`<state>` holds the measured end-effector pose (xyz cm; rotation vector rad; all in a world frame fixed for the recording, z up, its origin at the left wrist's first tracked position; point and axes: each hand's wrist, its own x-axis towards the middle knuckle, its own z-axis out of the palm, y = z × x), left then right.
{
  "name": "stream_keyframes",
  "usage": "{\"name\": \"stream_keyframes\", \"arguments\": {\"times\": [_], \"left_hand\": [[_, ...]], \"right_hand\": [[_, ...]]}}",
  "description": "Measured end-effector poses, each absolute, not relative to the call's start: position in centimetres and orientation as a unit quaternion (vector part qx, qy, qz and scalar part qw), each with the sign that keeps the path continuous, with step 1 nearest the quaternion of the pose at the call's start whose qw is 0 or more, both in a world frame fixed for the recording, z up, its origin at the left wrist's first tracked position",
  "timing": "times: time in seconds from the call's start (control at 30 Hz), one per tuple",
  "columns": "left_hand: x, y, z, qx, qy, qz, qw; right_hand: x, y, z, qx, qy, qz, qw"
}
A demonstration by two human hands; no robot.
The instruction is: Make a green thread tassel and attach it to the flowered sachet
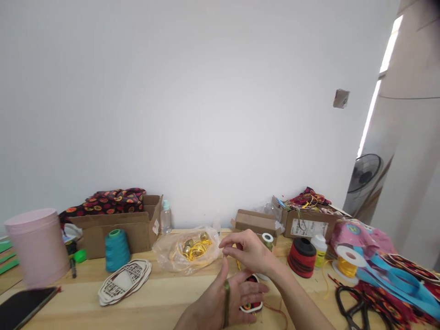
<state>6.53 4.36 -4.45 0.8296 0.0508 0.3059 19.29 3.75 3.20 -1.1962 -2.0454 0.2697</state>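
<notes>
Patch (252,306), red, black and yellow with a white rim, at 6 o'clock by the near edge of the table (165,298), resting against the stretched fingers of the left hand (220,307); palm open, thumb up, no clasp, an olive band (226,298) across it. Just above, at 12 o'clock of the patch, right hand (249,252) with fingertips pinched closed, seemingly on a thin yellow cord (238,264) hanging toward the patch. Looks like fitting cord to patch, mid-step. Calls next for a steady left palm and a firm pinch, cord kept taut. At 10 o'clock a bag (172,256) of bells (188,244); at 2 o'clock a red spool (301,257); at 3 o'clock scissors (350,305); far at 9 o'clock a teal spool (117,250)
</notes>
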Motion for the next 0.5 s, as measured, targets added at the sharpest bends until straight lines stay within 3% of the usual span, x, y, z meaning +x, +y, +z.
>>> {"name": "stream_keyframes", "arguments": {"times": [0.3,0.5], "left_hand": [[6.6,4.7,-5.2,0.426,0.039,0.138,0.893],[6.2,4.2,-3.5,0.460,0.078,0.119,0.877]], "right_hand": [[19.0,3.4,1.5,-0.423,-0.748,0.162,0.485],[19.4,4.1,-0.3,-0.449,-0.754,0.095,0.470]]}}
